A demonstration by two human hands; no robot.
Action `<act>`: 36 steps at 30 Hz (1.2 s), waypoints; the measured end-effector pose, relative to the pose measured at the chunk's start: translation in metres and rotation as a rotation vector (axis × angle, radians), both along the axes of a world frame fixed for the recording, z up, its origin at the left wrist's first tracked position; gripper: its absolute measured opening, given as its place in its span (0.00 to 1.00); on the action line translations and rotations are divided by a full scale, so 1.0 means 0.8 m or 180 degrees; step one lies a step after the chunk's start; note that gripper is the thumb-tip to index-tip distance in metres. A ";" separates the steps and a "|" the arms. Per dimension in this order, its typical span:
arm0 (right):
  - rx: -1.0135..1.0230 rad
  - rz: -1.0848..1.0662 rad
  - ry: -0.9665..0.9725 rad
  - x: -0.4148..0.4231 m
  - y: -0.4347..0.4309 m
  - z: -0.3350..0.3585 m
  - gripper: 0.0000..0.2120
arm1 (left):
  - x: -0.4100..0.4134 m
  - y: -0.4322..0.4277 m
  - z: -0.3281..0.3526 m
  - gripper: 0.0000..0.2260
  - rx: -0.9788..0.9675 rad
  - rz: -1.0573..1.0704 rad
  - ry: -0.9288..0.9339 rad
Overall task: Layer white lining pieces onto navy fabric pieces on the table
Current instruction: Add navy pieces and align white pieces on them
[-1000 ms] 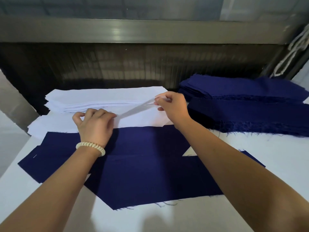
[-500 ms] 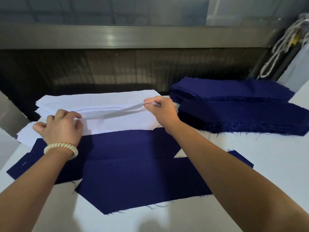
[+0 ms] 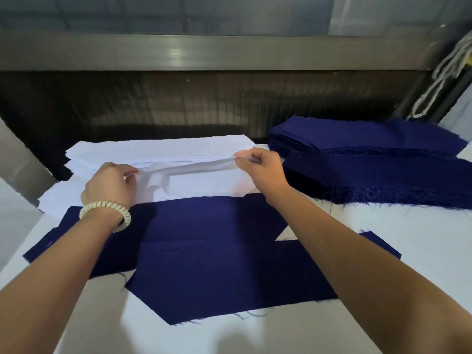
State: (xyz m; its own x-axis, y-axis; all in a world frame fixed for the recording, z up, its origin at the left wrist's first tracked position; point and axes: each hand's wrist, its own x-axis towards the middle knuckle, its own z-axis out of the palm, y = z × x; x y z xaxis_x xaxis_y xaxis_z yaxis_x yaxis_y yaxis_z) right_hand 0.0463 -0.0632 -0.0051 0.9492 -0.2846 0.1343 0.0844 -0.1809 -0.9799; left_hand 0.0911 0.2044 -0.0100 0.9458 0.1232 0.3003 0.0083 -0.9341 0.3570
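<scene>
A thin white lining piece is lifted off the white lining stack at the back of the table. My left hand, with a cream coil bracelet at the wrist, pinches its left end. My right hand pinches its right end, slightly higher. The piece hangs taut between them, its lower left part crumpled. Two overlapping navy fabric pieces lie flat on the white table in front of the stack, under my forearms.
Two stacks of navy pieces with frayed edges sit at the back right. A dark recess and a metal rail run behind the table. White cords hang at the far right. A grey post stands at the left.
My left hand has taken hold of the lining's left end and raised it. My right hand holds the right end up, so the piece is now off the stack.
</scene>
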 end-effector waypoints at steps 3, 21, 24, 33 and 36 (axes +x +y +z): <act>0.0060 -0.0224 -0.0103 -0.001 -0.002 0.001 0.07 | 0.002 0.011 -0.002 0.13 0.0024 0.0228 0.0053; -0.0057 -0.0265 -0.0784 -0.058 -0.058 -0.016 0.08 | -0.067 0.012 -0.007 0.16 -0.0667 -0.0878 -0.0887; -0.0096 -0.0212 -0.0719 -0.098 -0.088 -0.027 0.10 | -0.100 0.004 -0.020 0.13 -0.0282 -0.1323 -0.1010; -0.0579 -0.0121 -0.0385 -0.199 -0.143 -0.062 0.06 | -0.178 -0.020 -0.043 0.14 -0.0083 -0.1841 -0.0634; -0.0652 -0.0089 -0.0461 -0.221 -0.150 -0.064 0.08 | -0.195 -0.016 -0.048 0.12 0.0011 -0.1992 -0.0621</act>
State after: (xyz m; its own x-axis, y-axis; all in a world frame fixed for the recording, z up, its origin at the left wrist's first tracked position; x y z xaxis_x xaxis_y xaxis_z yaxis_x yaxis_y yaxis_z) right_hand -0.1307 -0.1830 -0.0564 0.9080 -0.2633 0.3258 0.2133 -0.3787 -0.9006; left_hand -0.0652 0.1913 -0.0483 0.7667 -0.4340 0.4731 -0.6018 -0.7426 0.2940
